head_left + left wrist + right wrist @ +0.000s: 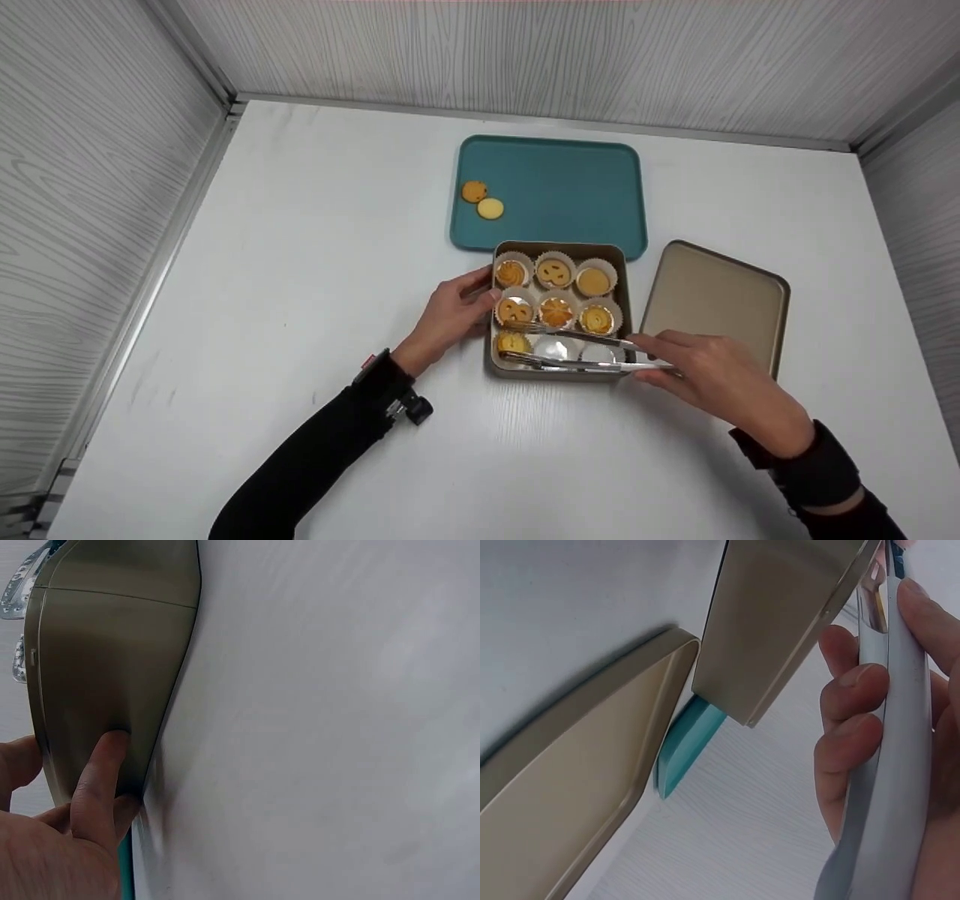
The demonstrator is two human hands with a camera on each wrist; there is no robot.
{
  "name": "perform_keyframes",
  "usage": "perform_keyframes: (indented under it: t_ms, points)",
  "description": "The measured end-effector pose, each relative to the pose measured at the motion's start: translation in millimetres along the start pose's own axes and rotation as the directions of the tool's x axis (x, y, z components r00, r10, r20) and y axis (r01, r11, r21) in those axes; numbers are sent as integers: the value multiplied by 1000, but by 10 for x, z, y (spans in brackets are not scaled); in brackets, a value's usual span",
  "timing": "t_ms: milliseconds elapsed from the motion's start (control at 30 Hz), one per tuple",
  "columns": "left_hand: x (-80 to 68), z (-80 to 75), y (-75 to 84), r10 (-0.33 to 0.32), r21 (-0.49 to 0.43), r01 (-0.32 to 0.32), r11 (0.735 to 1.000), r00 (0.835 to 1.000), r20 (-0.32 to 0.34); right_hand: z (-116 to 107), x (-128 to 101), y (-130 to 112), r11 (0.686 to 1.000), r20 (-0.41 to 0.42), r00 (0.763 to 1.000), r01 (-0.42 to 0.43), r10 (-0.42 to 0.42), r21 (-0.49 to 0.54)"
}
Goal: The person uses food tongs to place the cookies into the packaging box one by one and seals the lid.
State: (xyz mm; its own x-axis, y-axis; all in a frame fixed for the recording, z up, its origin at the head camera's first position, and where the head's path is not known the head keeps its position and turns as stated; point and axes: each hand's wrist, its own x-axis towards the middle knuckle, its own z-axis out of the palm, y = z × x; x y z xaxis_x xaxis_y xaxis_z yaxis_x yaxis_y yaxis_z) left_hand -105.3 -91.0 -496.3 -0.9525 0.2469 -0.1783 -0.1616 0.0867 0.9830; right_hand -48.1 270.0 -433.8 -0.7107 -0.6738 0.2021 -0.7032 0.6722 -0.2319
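Observation:
A square gold cookie tin (555, 375) holds cookies in paper cups, in three rows. My left hand (454, 307) grips its left side, thumb at the rim and fingers against the outer wall (120, 660). In my right hand (709, 367) is a pair of silver tongs (577, 365), reaching across the tin's front row from the right. The tong tips lie on either side of a yellow cookie (514, 343) in the front left cup. Two front-row paper cups (555, 348) hold no cookie. In the right wrist view, fingers and thumb wrap the tongs' handle (904, 765).
A teal tray (562, 180) lies behind the tin, with a brown cookie (474, 191) and a pale round cookie (490, 208) at its left. The tin's lid (720, 307) rests inside up at the right, partly under the right hand in the head view. Panels enclose the white table.

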Motion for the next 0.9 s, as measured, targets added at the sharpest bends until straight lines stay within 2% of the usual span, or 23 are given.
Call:
perform_keyframes:
  t_ms: [233, 433, 600, 900]
  points:
    - [-1, -7, -10, -4, -14, 4, 1000, 1000, 0, -41, 81, -12, 1000, 45, 999, 21, -21, 15]
    - [17, -6, -14, -11, -9, 11, 1000, 1000, 6, -46, 91, -7, 997, 17, 997, 72, -72, -6]
    - [22, -4, -10, -12, 16, 12, 1000, 1000, -4, -52, 86, -6, 996, 9, 997, 81, -81, -24]
    - [23, 1, -18, -18, 1, 18, 1000, 1000, -7, -19, 64, 4, 994, -21, 995, 101, -102, -53]
